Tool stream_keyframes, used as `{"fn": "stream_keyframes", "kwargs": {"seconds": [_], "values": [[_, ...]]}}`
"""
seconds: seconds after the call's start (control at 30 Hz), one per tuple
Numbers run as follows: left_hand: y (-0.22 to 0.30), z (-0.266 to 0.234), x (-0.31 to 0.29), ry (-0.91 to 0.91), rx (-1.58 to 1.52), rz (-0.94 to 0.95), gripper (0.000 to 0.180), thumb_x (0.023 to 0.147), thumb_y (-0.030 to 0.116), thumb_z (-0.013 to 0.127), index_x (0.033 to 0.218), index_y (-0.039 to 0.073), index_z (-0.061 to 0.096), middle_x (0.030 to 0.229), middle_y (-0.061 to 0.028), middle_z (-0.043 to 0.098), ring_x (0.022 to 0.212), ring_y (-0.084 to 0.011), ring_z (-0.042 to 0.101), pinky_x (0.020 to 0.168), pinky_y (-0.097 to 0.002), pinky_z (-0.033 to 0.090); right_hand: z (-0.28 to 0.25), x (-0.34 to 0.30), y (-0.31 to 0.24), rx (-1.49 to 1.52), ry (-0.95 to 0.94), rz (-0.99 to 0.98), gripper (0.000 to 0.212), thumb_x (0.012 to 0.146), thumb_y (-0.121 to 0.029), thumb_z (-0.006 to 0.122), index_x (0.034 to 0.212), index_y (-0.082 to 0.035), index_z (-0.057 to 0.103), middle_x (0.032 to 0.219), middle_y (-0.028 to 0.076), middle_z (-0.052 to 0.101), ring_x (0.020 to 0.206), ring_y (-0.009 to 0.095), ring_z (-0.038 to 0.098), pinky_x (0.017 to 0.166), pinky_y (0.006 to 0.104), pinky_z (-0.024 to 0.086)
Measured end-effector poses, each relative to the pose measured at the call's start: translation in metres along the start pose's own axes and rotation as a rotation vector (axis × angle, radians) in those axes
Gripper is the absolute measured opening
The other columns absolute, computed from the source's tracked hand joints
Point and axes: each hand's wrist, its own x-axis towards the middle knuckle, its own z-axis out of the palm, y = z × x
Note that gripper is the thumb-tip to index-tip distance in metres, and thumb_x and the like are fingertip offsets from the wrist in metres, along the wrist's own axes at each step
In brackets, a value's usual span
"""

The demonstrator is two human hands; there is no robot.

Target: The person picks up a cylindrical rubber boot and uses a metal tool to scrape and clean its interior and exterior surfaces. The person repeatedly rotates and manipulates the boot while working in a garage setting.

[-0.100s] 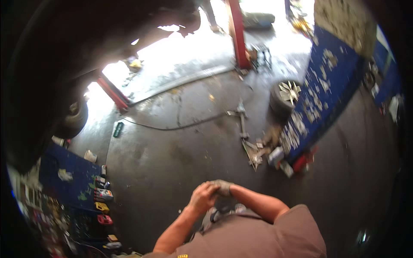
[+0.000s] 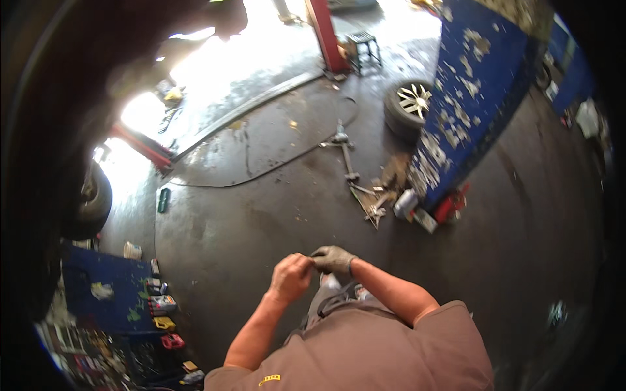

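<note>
Head cam: 1 bare L hand (image 2: 291, 278), fingers curled in, meets R hand (image 2: 331, 260), fingers part bent, w/ 1 grey glove (image 2: 338, 258) on, out in front of brown shirt (image 2: 375, 348); can't tell if either grips anything. Beyond, on the floor (image 2: 228, 231): 1 hose (image 2: 227, 186), 1 wheel (image 2: 403, 112), 1 stool (image 2: 362, 38), 1 white tub (image 2: 132, 251), 2 red posts (image 2: 324, 38).

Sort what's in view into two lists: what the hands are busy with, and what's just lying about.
At the hands:
- greyish work glove, on the right hand
- bare left hand, fingers close against the glove; anything pinched between is hidden

Apart from the hands:
- spoked wheel
- floor hose
- stool
- white bucket
</note>
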Motion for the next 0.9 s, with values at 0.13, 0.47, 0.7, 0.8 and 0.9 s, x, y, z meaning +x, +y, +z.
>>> {"fn": "stream_keyframes", "kwargs": {"seconds": [0.13, 0.47, 0.7, 0.8, 0.9], "values": [[-0.035, 0.005, 0.063, -0.078, -0.163, -0.223, 0.017, 0.093, 0.011, 0.073, 0.108, 0.003, 0.074, 0.1, -0.0136, 0.073, 0.09, -0.0302, 0.074, 0.081, -0.0401, 0.059, -0.068, -0.046, -0.042, 0.09, 0.571, 0.157, 0.041, 0.092, -0.033, 0.075, 0.117, 0.0, 0.075, 0.091, 0.004, 0.074, 0.079, 0.012, 0.066, 0.072, 0.0283, 0.054], [-0.16, 0.106, 0.213, -0.574, -0.182, -0.19, 0.022, 0.095, 0.019, 0.073, 0.107, 0.0, 0.074, 0.1, -0.0165, 0.076, 0.09, -0.0309, 0.075, 0.083, -0.0394, 0.059, -0.221, -0.063, 0.033, 0.461, 1.202, 0.217, 0.026, 0.093, -0.024, 0.077, 0.109, -0.004, 0.077, 0.084, 0.001, 0.072, 0.072, 0.008, 0.063, 0.066, 0.0287, 0.052], [-0.174, 0.176, 0.299, -0.693, -0.295, -0.381, 0.028, 0.098, 0.023, 0.072, 0.109, -0.002, 0.074, 0.099, -0.0172, 0.079, 0.091, -0.0263, 0.076, 0.085, -0.0382, 0.059, -0.274, -0.043, 0.034, 0.36, 1.203, 0.323, 0.026, 0.092, -0.023, 0.077, 0.107, -0.002, 0.077, 0.085, 0.001, 0.073, 0.074, 0.009, 0.064, 0.069, 0.0293, 0.053], [-0.175, 0.221, 0.317, -0.602, -0.37, -0.533, 0.028, 0.097, 0.023, 0.073, 0.108, -0.002, 0.074, 0.096, -0.0181, 0.078, 0.09, -0.029, 0.077, 0.083, -0.0392, 0.059, -0.318, -0.02, 0.047, 0.276, 1.122, 0.415, 0.029, 0.092, -0.028, 0.076, 0.106, -0.002, 0.078, 0.085, 0.003, 0.075, 0.076, 0.012, 0.066, 0.073, 0.0311, 0.054], [-0.179, 0.279, 0.322, -0.444, -0.361, -0.595, 0.025, 0.094, 0.021, 0.075, 0.108, 0.0, 0.074, 0.094, -0.0168, 0.075, 0.082, -0.03, 0.073, 0.078, -0.0407, 0.058, -0.377, 0.019, 0.082, 0.148, 0.967, 0.554, 0.036, 0.092, -0.034, 0.077, 0.111, -0.003, 0.078, 0.097, 0.01, 0.08, 0.091, 0.02, 0.075, 0.086, 0.036, 0.057]]}}
